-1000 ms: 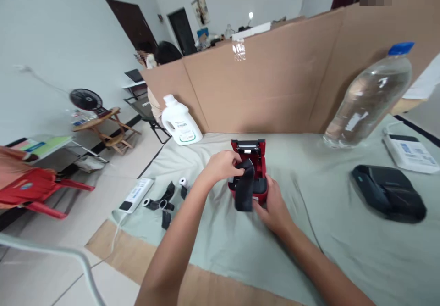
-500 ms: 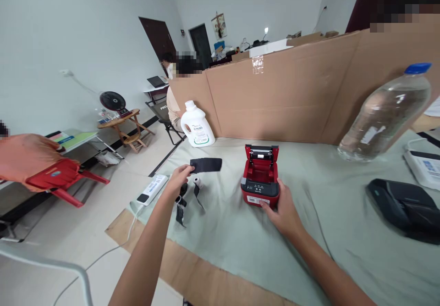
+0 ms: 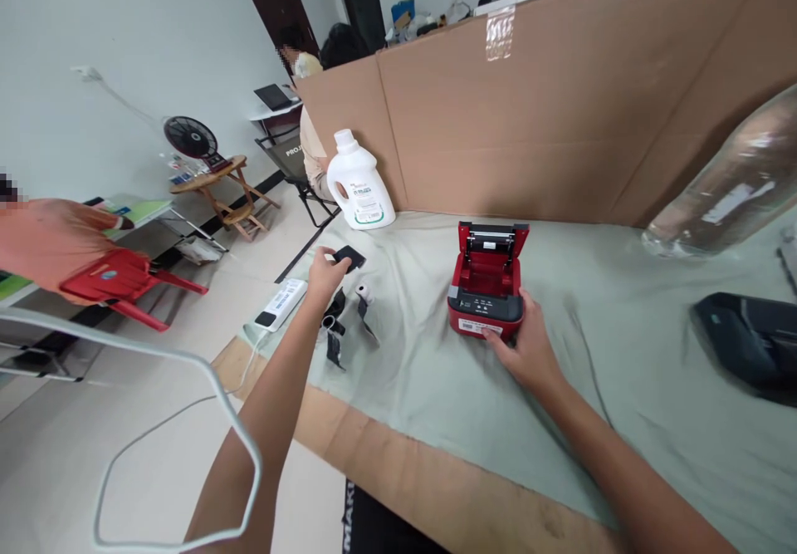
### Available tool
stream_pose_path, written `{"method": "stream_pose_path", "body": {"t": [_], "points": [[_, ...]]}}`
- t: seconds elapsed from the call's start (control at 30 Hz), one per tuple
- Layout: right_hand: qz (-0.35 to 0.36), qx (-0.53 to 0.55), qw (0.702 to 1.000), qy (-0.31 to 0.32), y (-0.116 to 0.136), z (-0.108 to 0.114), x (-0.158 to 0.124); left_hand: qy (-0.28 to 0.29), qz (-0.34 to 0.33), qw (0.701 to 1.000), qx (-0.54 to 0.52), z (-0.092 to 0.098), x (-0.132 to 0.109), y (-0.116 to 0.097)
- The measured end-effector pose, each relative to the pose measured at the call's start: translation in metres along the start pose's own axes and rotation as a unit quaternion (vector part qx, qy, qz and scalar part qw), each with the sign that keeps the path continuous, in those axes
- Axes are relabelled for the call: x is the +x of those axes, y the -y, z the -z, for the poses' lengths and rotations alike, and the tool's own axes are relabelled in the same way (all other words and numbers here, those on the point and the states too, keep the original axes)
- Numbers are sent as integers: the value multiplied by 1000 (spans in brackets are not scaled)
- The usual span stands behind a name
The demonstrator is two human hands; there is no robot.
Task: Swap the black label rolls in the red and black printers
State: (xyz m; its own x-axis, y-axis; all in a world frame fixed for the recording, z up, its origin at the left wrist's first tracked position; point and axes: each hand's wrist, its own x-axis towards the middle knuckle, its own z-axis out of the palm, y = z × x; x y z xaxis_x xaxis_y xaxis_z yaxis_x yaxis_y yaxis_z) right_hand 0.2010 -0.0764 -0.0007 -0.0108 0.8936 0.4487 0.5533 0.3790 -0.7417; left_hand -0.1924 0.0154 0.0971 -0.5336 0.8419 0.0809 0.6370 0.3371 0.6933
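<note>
My left hand [image 3: 327,276] pinches a flat black strip [image 3: 350,258] over the left side of the cloth-covered table. Just below it lie small rolls, one white-ended [image 3: 364,292] and others in a black cluster [image 3: 331,326], with dark tails hanging loose. At mid-table stands a small red and black printer [image 3: 486,309], its lid raised and its red inner bay visible. My right hand [image 3: 526,346] grips this printer at its right front corner, thumb on the front label and fingers partly hidden along the side.
A white jug [image 3: 361,184] stands at the back left before a cardboard screen [image 3: 529,122]. To the right are a large clear bottle [image 3: 722,180] and a black device [image 3: 747,342]. A corded white power strip [image 3: 283,305] lies along the left edge.
The view has tilted down. My left hand has moved the black strip farther back from the rolls and turned it, so less of it shows. My right hand keeps its grip on the printer.
</note>
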Motion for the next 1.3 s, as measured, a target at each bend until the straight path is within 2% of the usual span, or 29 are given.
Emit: {"method": "stream_pose_path", "body": {"t": [0.1, 0.2, 0.27, 0.5, 0.57, 0.63, 0.7, 0.73, 0.77, 0.87, 0.93, 1.0, 1.07, 1.13, 1.17, 1.23, 1.3], "points": [[0, 4, 1000, 1, 0, 0, 1, -9, -18, 995, 99, -3, 13, 7], [13, -2, 1000, -3, -2, 0, 1, 55, -47, 985, 160, -7, 20, 12], [16, -2, 1000, -6, -3, -1, 1, 78, -55, 976, 195, -12, 23, 15], [12, 5, 1000, -5, -6, -1, 0, 152, -22, 951, 269, -27, 34, 17], [12, 7, 1000, -7, -6, -1, 1, 157, -18, 949, 273, -23, 31, 14], [14, 8, 1000, -7, -6, -1, 1, 119, -29, 953, 279, -14, 21, 8], [14, 9, 1000, -4, -6, -1, 2, 50, -50, 959, 274, -5, 5, 3], [15, 10, 1000, -4, -6, -1, 2, 30, -58, 960, 271, -1, -4, 0], [15, 12, 1000, -4, -6, -1, 2, 36, -66, 959, 272, 2, -13, -3], [21, 7, 1000, -13, -6, -2, 1, 145, -79, 936, 311, 0, -37, -11], [37, -14, 998, -44, -2, 0, -1, 171, -87, 920, 343, -7, -52, -19], [77, -39, 992, -95, 8, 4, -3, 128, -99, 926, 342, -16, -72, -30], [134, -44, 982, -125, 24, 10, -2, 62, -139, 940, 306, -25, -101, -44], [157, -25, 983, -96, 47, 17, 1, 0, -211, 946, 247, -35, -139, -59], [141, -9, 988, -68, 59, 19, 3, -20, -253, 944, 212, -41, -159, -66], [71, 25, 997, -5, 85, 24, 8, -42, -345, 928, 131, -52, -198, -76], [0, 52, 998, 38, 105, 29, 11, -62, -432, 898, 61, -64, -225, -82]]}}
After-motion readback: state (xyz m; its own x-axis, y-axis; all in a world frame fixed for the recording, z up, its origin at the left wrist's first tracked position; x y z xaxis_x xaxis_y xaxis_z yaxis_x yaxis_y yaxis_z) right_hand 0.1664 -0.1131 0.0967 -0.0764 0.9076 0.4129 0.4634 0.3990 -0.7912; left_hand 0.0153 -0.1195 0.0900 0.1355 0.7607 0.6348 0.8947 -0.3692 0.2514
